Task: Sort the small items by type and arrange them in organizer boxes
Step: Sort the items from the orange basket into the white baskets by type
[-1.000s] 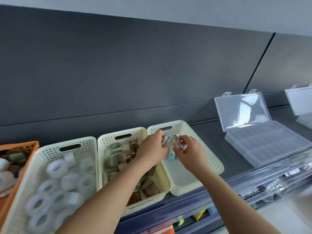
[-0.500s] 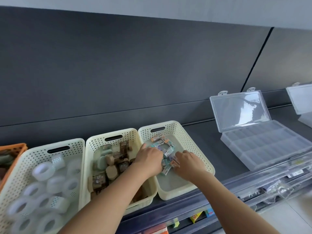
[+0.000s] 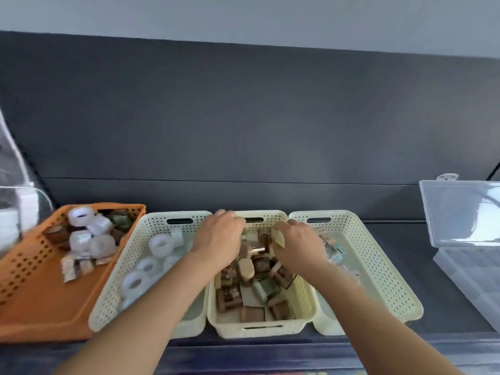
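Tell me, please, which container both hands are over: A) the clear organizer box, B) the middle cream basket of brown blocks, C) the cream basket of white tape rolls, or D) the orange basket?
B: the left hand and the right hand are both above the middle cream basket of brown blocks.

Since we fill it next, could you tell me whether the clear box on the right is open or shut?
Open: the clear box has its lid raised behind it, so the inside lies uncovered.
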Available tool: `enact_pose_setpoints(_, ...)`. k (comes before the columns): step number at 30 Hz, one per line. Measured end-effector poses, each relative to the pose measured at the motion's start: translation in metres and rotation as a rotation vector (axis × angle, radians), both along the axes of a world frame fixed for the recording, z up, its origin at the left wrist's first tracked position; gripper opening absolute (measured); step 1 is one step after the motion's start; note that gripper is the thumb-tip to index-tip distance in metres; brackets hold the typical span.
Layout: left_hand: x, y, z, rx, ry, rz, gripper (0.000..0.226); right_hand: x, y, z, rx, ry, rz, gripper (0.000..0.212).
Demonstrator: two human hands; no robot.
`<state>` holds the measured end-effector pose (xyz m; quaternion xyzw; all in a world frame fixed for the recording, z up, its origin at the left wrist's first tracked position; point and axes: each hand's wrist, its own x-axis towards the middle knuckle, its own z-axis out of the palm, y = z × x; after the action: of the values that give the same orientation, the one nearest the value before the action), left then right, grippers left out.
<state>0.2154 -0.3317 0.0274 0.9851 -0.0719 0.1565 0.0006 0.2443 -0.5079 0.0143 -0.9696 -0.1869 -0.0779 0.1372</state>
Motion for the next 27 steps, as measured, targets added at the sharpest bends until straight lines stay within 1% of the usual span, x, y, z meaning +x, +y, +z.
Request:
enact_pose_setpoints(3,-0.020,0.051,0.001,0.004,-0.034,0.111,0.026,-0.007,0.050,0.006,0.056,-0.008,0.108,0.039)
enact_pose_setpoints(5,-0.034,0.087,0.001,-0.002,-0.017,0.184,0.027,-0.015,0.087,0.008,0.068,-0.006,0.184,0.040)
enact_pose_setpoints(9,-0.068,0.154,-0.003,0.010,0.041,0.296,0.018,-0.031,0.164,0.005,0.096,-0.005,0.322,0.037)
enact_pose_setpoints(14,-0.095,0.231,-0.013,-0.023,0.084,0.394,0.020,-0.050,0.250,0.000,0.090,0.026,0.456,0.035)
enact_pose_setpoints(17,-0.099,0.272,-0.024,-0.050,0.148,0.423,0.020,-0.054,0.294,-0.009,0.028,0.033,0.487,0.033)
enact_pose_setpoints(21,-0.090,0.311,-0.043,-0.062,0.194,0.426,0.023,-0.051,0.339,-0.021,-0.134,0.032,0.496,0.039)
enact_pose_setpoints(24,-0.077,0.331,-0.057,-0.087,0.218,0.422,0.023,-0.047,0.360,-0.029,-0.263,0.028,0.444,0.037)
enact_pose_setpoints(27,-0.065,0.345,-0.069,-0.176,0.234,0.416,0.019,-0.043,0.372,-0.035,-0.347,0.032,0.390,0.032)
